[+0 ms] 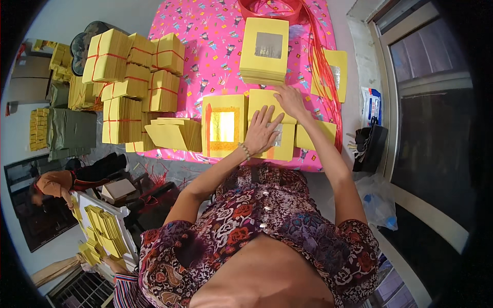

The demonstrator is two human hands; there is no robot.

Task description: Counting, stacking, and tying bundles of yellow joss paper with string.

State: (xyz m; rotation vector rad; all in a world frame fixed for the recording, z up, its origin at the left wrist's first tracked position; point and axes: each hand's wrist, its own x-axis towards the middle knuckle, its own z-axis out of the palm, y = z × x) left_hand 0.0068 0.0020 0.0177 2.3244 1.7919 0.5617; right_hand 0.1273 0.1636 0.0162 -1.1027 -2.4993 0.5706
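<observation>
In front of me on the pink patterned tablecloth (197, 66), my left hand (262, 133) lies flat, fingers spread, on a yellow paper sheet (286, 149) with a silver foil square partly under the palm. My right hand (291, 101) rests at that paper's far part, fingers stretched to the left along a folded-looking section; nothing shows in its grasp. Left of it lies a yellow paper (206, 145) with a shiny gold square and orange border. A thick stack of yellow sheets (262, 76) with a silver square on top stands just beyond my hands.
Yellow bundles (109, 59) tied with red string pile up at the left, near loose folded papers (172, 134). Long red strings (328, 72) hang down the table's right side from a red round container (272, 9). At lower left, other people handle yellow papers at a white table (82, 200).
</observation>
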